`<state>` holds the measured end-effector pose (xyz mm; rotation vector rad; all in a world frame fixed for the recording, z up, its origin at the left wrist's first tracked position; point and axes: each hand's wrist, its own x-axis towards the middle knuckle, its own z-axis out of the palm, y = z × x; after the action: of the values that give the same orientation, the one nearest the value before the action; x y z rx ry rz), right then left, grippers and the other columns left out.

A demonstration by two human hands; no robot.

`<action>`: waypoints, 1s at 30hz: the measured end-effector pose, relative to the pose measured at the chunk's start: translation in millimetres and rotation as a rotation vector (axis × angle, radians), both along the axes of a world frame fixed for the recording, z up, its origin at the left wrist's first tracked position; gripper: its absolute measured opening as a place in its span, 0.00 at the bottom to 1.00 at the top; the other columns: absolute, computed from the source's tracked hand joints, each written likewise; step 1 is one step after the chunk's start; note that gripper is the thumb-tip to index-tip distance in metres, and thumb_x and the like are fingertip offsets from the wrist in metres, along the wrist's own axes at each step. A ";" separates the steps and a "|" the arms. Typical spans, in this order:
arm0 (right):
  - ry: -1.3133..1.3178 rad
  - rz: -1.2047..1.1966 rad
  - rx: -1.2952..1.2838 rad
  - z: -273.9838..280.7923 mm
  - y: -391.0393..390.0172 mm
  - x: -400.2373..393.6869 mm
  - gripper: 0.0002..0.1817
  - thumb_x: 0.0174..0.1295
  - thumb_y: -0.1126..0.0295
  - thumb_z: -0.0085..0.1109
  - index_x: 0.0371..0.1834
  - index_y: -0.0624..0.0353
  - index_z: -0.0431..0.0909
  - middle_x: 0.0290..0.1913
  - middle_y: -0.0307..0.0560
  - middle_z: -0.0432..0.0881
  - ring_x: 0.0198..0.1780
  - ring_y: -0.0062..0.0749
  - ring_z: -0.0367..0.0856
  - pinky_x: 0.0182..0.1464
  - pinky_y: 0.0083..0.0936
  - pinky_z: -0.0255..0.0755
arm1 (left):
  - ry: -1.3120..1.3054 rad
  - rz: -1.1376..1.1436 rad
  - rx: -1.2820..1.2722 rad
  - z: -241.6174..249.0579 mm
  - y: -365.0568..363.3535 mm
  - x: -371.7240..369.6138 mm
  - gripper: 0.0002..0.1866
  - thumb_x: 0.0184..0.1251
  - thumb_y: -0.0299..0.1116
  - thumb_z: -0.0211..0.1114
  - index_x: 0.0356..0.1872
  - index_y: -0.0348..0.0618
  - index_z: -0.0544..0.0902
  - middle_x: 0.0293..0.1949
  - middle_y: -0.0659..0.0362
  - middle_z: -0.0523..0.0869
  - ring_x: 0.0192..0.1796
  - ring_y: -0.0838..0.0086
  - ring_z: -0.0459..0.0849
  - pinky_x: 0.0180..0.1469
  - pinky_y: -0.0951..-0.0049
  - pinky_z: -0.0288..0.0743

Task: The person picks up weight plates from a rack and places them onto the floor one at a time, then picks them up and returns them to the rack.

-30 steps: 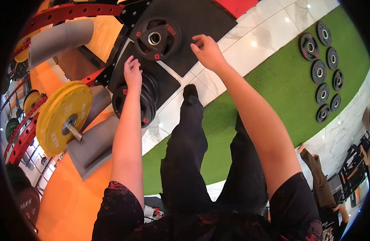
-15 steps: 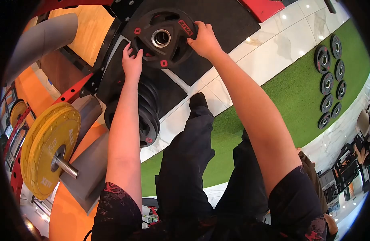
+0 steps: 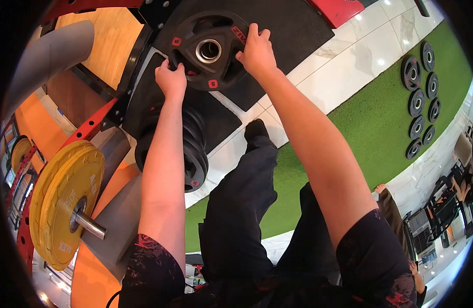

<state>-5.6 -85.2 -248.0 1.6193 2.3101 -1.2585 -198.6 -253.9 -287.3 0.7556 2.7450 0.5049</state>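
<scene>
Arms (image 3: pixel 324 141) outstretched, the left hand (image 3: pixel 172 80) and right hand (image 3: pixel 258 52) grip the black plate (image 3: pixel 217 69) at its left and right edges.

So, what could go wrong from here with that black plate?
The black plate might slip and pinch the left hand or right hand, both at its edge. If it rolled or dropped, it could hit the foot nearby. Swinging it leftward might knock the stacked plates.

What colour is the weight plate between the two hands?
The weight plate is black with red markings, best seen in the head view.
</scene>
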 end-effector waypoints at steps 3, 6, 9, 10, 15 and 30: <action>0.010 -0.005 0.028 3.9 -2.0 2.7 0.36 0.51 0.74 0.79 0.57 0.61 0.60 0.59 0.71 0.69 0.55 0.73 0.80 0.56 0.52 0.81 | -0.023 0.034 -0.031 12.4 0.6 5.9 0.20 0.57 0.35 0.74 0.49 0.37 0.87 0.41 0.48 0.83 0.50 0.53 0.83 0.54 0.58 0.77; 0.020 -0.003 -0.018 6.7 -8.2 17.8 0.36 0.50 0.75 0.78 0.57 0.61 0.60 0.57 0.71 0.71 0.55 0.72 0.80 0.56 0.53 0.80 | 0.001 0.020 -0.013 15.7 -9.3 21.5 0.19 0.55 0.34 0.74 0.47 0.37 0.88 0.41 0.47 0.84 0.48 0.52 0.83 0.54 0.57 0.77; 0.057 -0.021 -0.029 12.1 -17.8 41.4 0.38 0.49 0.75 0.78 0.59 0.61 0.61 0.55 0.66 0.73 0.54 0.67 0.81 0.55 0.50 0.81 | -0.018 0.012 -0.028 28.1 -22.8 41.4 0.19 0.55 0.34 0.74 0.47 0.36 0.88 0.42 0.47 0.84 0.48 0.52 0.83 0.55 0.57 0.77; 0.073 -0.030 -0.015 16.0 -19.2 50.2 0.37 0.48 0.76 0.77 0.58 0.61 0.61 0.52 0.66 0.75 0.53 0.66 0.81 0.55 0.50 0.80 | -0.011 0.026 0.005 29.6 -28.9 50.9 0.21 0.54 0.35 0.75 0.49 0.35 0.87 0.43 0.47 0.84 0.50 0.52 0.83 0.57 0.57 0.76; 0.080 -0.107 -0.054 61.4 -19.3 104.7 0.37 0.46 0.76 0.77 0.56 0.60 0.62 0.53 0.67 0.74 0.53 0.70 0.79 0.54 0.54 0.78 | -0.125 -0.003 0.057 44.1 -48.9 87.5 0.25 0.55 0.36 0.76 0.53 0.34 0.83 0.49 0.44 0.84 0.53 0.53 0.84 0.58 0.57 0.77; -0.008 -0.410 -0.011 199.1 11.0 376.2 0.38 0.45 0.77 0.76 0.60 0.60 0.64 0.53 0.61 0.74 0.53 0.61 0.81 0.52 0.48 0.82 | -0.243 -0.282 0.039 189.7 73.7 318.3 0.26 0.58 0.31 0.76 0.56 0.34 0.79 0.51 0.47 0.81 0.48 0.60 0.85 0.53 0.62 0.80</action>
<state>370.6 -74.3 -48.9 2.1652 2.0242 -1.3196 119.7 -180.2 -97.6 1.0002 2.3640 0.5488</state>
